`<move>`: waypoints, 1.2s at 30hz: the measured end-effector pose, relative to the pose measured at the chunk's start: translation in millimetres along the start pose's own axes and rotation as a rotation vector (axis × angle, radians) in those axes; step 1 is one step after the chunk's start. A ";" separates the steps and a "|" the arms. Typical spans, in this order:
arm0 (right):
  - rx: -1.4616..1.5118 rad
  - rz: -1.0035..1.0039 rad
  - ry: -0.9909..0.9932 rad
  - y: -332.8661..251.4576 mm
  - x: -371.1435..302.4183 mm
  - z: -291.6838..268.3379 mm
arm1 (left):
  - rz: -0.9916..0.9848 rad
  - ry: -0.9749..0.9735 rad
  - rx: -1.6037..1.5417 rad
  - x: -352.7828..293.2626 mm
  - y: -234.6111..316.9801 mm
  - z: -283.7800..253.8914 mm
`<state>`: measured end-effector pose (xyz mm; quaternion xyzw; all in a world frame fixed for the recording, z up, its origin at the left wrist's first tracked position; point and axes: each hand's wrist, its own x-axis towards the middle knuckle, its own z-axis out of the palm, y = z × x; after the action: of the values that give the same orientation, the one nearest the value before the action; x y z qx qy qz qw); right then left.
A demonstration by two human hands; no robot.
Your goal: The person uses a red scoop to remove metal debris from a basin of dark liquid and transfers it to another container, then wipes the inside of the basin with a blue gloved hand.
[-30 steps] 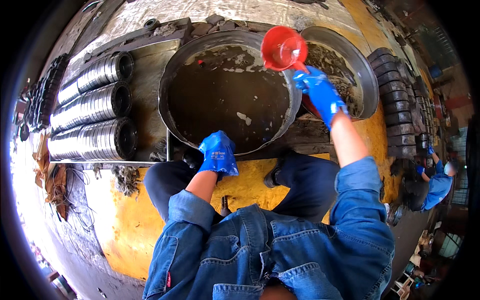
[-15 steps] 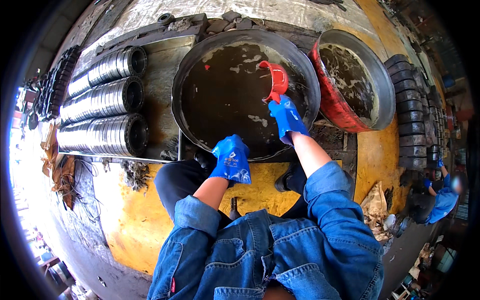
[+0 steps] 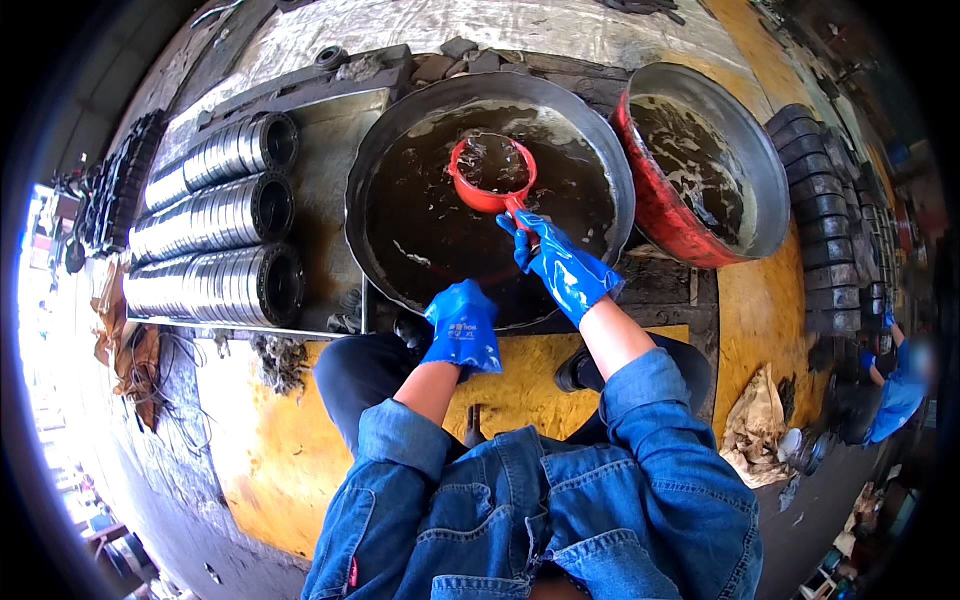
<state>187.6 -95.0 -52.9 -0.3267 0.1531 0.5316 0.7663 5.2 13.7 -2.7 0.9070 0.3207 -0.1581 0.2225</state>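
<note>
A wide round metal basin (image 3: pixel 352 215) of murky brown liquid stands before me. My right hand (image 3: pixel 565 262), in a blue rubber glove, is closed around the handle of a red water dipper (image 3: pixel 482 198). The dipper's round cup is upright over the middle of the basin, low at the liquid, and dark liquid shows inside it. My left hand (image 3: pixel 462 325), gloved the same way, is closed at the basin's near rim; its fingertips are hidden from view.
Three rows of shiny metal rings (image 3: pixel 205 285) lie on a metal tray (image 3: pixel 345 150) at left. A tilted red tub (image 3: pixel 660 195) of brown liquid stands right of the basin. Dark metal parts (image 3: pixel 825 230) are stacked farther right. Another person (image 3: pixel 895 390) works at far right.
My right hand has swung the dipper left and turned it from its side to cup upright. The liquid's surface is more stirred. My left hand has stayed at the rim.
</note>
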 end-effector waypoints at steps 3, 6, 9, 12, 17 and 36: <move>0.020 -0.056 -0.073 -11.5 -19.7 4.3 | -0.055 -0.007 0.005 2.4 10.6 -1.3; 0.038 -0.113 -0.079 -32.6 -44.8 15.0 | -0.016 -0.003 -0.004 -0.2 7.5 -0.4; 0.019 -0.199 -0.145 -59.2 -69.7 24.7 | -0.016 0.029 0.012 -1.1 1.0 0.4; 0.209 -0.230 -0.125 -97.7 -106.0 25.2 | 0.050 0.054 -0.011 -6.3 3.7 -2.2; 0.224 -0.363 0.027 -167.8 -153.1 3.3 | 0.020 0.078 0.062 2.3 -6.2 6.7; -1.773 -0.593 1.375 -267.8 -223.2 -149.4 | -0.027 -0.019 0.035 -2.1 5.4 -3.1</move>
<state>362.8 -412.9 57.0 -0.9919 0.0284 -0.0380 0.1180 7.6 10.4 2.5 0.9048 0.3281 -0.1753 0.2074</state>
